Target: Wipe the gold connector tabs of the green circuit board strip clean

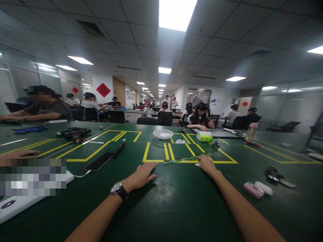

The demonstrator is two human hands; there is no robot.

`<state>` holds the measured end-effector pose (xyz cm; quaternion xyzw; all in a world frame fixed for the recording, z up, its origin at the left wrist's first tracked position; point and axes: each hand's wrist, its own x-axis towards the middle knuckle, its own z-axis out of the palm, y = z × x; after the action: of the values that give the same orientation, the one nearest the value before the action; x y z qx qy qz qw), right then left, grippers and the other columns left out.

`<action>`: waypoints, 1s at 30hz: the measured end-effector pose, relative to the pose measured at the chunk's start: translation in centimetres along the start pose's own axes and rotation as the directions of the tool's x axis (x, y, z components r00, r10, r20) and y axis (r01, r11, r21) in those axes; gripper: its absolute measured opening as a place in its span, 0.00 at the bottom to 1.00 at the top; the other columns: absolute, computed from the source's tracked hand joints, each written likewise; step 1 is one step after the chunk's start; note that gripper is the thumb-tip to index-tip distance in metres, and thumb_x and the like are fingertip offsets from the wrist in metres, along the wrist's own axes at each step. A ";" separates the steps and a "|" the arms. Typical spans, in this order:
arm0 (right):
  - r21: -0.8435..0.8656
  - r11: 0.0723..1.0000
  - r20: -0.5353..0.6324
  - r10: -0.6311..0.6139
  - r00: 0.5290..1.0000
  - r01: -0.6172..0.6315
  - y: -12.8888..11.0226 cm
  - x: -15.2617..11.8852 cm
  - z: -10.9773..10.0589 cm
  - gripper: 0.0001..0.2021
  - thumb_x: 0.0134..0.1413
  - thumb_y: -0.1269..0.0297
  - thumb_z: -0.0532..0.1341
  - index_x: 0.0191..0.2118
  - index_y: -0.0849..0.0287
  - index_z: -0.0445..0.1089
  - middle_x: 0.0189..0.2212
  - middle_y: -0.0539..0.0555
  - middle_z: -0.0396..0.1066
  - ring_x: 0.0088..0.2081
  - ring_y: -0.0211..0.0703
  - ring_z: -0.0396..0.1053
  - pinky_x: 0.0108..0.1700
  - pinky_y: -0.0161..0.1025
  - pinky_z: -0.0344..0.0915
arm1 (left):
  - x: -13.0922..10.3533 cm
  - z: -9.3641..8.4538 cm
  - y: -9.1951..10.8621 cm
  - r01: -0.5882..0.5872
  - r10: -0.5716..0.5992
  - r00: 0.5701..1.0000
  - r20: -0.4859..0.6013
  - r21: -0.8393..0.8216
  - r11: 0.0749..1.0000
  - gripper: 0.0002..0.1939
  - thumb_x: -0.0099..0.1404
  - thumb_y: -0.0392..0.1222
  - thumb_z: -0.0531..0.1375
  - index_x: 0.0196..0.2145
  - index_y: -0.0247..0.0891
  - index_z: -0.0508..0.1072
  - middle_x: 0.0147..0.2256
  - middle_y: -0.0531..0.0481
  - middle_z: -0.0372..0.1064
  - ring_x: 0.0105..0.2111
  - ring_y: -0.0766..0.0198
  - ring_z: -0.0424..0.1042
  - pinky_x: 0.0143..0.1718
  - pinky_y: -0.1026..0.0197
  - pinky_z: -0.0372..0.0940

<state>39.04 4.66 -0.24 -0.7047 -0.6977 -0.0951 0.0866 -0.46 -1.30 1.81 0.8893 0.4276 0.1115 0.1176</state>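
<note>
My left hand (143, 175), with a watch (119, 190) on its wrist, lies palm down on the green table (161, 215), fingers stretched and holding nothing. A long, thin green strip like a circuit board (180, 159) lies at a slant across the yellow tape lines, just beyond and right of that hand. My right hand (206, 164) is at the strip's right part, its fingers closed on it. A white round basket (163, 134) stands farther back. Near it are a crumpled white piece (180, 141) and a green and white tissue pack (204, 136).
To the left lie a black phone (100, 161) with a cable, a white device (24, 203) and another person's hand (19, 154). Dark tools (75, 133) lie behind them. At right are a pink case (253, 190), a white case (263, 188) and a bottle (251, 131). People sit beyond.
</note>
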 end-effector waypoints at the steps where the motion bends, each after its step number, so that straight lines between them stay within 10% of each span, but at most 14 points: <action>1: -0.006 1.000 0.005 0.007 1.000 -0.007 0.0 0.1 0.1 0.20 0.56 0.73 0.49 0.49 0.60 0.72 0.47 0.62 0.70 0.47 0.51 0.66 0.48 0.42 0.59 | 0.0 0.1 0.0 -0.008 0.008 1.000 0.004 0.004 1.000 0.28 0.70 0.53 0.49 0.64 0.46 0.47 0.64 0.46 0.47 0.62 0.53 0.48 0.57 0.48 0.49; 30: 0.027 0.999 0.043 0.046 0.998 -0.047 -0.7 0.0 0.9 0.22 0.56 0.69 0.47 0.54 0.57 0.66 0.55 0.60 0.63 0.56 0.55 0.58 0.58 0.63 0.38 | 0.0 0.9 0.3 -0.095 0.091 0.995 0.050 0.096 0.991 0.24 0.70 0.52 0.49 0.62 0.50 0.53 0.62 0.48 0.50 0.59 0.52 0.51 0.54 0.49 0.51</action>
<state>38.37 4.94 -1.14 -0.7215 -0.6840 -0.0682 0.0837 0.05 -1.62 1.02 0.9153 0.3879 0.0753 0.0783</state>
